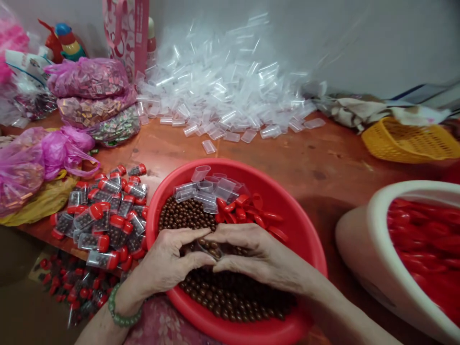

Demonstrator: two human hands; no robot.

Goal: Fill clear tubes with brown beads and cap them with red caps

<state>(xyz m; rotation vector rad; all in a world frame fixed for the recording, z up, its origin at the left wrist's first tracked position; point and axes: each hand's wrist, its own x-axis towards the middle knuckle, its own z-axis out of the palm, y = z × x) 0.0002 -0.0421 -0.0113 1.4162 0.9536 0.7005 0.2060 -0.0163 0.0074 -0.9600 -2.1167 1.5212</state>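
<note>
A red basin point(298, 215) holds many small brown balls point(233, 299), clear plastic tubes point(224, 189) and red caps point(244, 211). Over the balls, my left hand point(172, 258) and my right hand point(255, 254) meet, thumbs and fingertips closed around a clear tube point(210, 248) with brown balls in it. The hands partly hide the tube. A green bracelet point(122, 311) circles my left wrist.
Filled, red-capped tubes point(111, 206) lie left of the basin, with more below the table edge. Pink bags point(89, 79) stand behind them. Clear tubes point(230, 96) are heaped at the wall. A white tub point(373, 230) of red caps and a yellow basket point(406, 141) are right.
</note>
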